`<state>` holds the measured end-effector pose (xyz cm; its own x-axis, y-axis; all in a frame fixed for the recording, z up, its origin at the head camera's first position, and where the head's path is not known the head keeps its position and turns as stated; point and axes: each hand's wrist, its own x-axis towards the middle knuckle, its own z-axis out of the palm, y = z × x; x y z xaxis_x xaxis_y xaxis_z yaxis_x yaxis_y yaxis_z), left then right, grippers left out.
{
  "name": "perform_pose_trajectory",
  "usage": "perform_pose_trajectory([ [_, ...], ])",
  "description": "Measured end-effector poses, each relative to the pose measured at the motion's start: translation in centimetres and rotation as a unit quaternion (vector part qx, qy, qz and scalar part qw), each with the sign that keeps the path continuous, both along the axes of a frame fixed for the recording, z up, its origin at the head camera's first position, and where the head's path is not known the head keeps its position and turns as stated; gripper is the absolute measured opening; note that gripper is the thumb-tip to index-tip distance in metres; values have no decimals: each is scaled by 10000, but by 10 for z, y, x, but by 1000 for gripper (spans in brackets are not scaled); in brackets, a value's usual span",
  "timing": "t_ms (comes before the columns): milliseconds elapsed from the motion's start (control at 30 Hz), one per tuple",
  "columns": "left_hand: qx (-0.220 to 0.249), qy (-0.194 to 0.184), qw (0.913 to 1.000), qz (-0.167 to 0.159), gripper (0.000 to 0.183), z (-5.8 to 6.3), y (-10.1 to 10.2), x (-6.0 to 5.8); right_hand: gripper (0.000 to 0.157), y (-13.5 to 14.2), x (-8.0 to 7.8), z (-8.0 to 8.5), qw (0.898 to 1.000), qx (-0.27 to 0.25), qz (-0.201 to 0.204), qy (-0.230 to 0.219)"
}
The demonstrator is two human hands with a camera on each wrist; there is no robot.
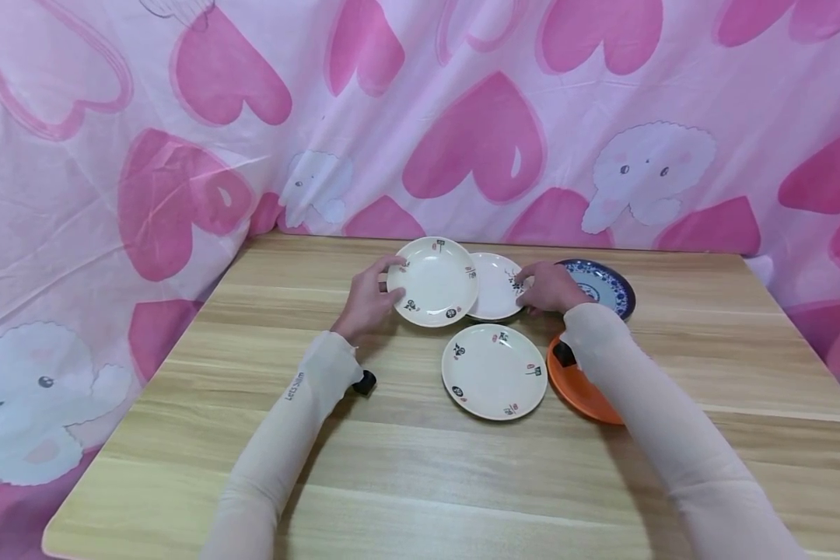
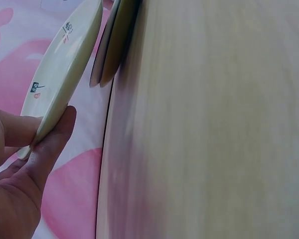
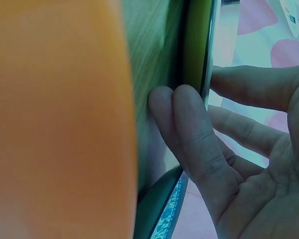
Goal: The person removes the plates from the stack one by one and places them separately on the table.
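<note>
My left hand (image 1: 364, 305) pinches the left rim of a cream plate (image 1: 434, 281) with small black and red motifs. In the left wrist view this plate (image 2: 65, 69) is held tilted, apart from the tabletop. Its right edge overlaps, in the head view, a white plate (image 1: 491, 289) with a dark branch pattern. My right hand (image 1: 554, 288) grips that white plate by its right rim; the right wrist view has fingertips (image 3: 189, 107) at its underside. A second, yellowish plate (image 2: 120, 45) appears directly under the white one.
Nearer me, a similar cream plate (image 1: 494, 373) lies on the wooden table (image 1: 420, 482). Right of it, an orange plate (image 1: 588, 393) lies partly under my right forearm. A blue-patterned plate (image 1: 612, 288) sits behind my right hand. A pink heart-print cloth (image 1: 476, 140) hangs behind the table.
</note>
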<state>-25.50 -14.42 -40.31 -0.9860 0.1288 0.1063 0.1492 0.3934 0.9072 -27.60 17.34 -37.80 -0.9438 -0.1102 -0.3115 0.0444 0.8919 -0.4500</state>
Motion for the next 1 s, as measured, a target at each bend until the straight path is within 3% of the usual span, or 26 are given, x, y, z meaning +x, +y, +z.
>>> perform_pose_trajectory([
  [1000,-234,-167,9996,-8,58,5,-33,10,49,-2,2,3,10000,2,24,19],
])
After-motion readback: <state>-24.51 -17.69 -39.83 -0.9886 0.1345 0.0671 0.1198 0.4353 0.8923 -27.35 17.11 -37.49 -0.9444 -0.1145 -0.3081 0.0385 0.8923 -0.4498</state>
